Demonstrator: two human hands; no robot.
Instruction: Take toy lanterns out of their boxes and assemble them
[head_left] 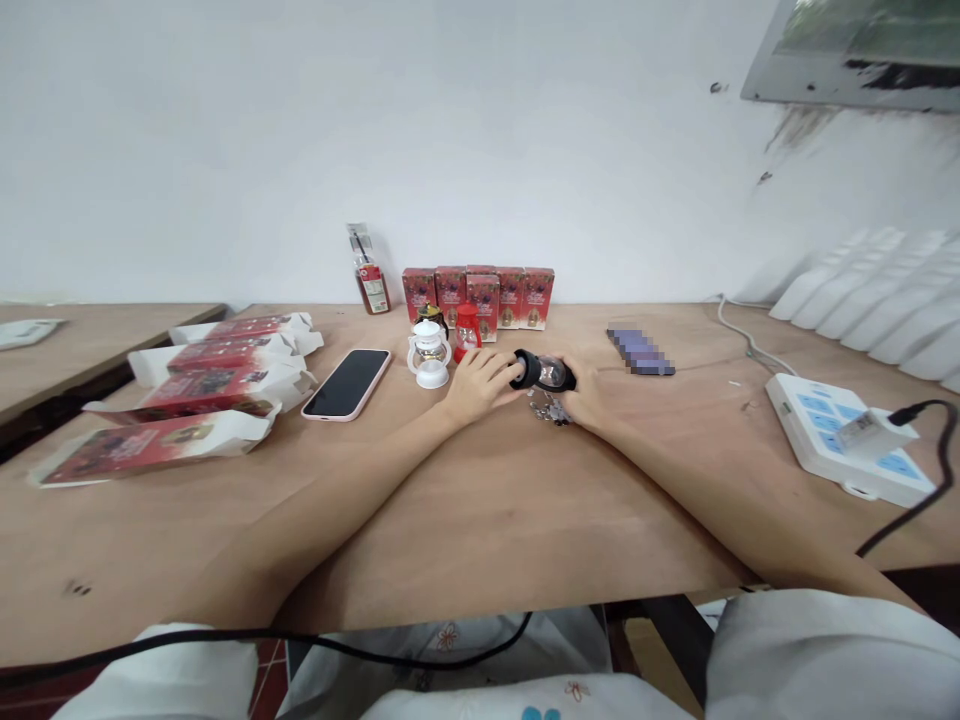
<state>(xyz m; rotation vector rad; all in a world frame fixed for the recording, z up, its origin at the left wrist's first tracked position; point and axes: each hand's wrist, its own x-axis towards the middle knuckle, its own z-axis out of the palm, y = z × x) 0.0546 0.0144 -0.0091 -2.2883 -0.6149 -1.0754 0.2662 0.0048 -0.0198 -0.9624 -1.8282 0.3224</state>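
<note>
A small black toy lantern (pixel 550 373) with a clear middle lies tipped on its side between my two hands, just above the table. My right hand (pixel 584 393) is closed round its right end. At the round black end on the left, the fingers of my left hand (pixel 478 384) are bent against it; whether they pinch a small part there I cannot tell. Below the lantern lies a little heap of small silvery pieces (pixel 551 410). A white lantern (pixel 430 354), a red lantern (pixel 466 332) and a dark lantern (pixel 433 316) stand upright left of my hands.
Red printed boxes (pixel 450 290) stand by the wall, near a bottle (pixel 373 285). Opened flat boxes (pixel 165 440) and a phone (pixel 347 384) lie left. Another phone (pixel 640 352), a power strip (pixel 847 435) with cables and white shapes (pixel 862 300) are right. A black cable (pixel 390 660) crosses my lap.
</note>
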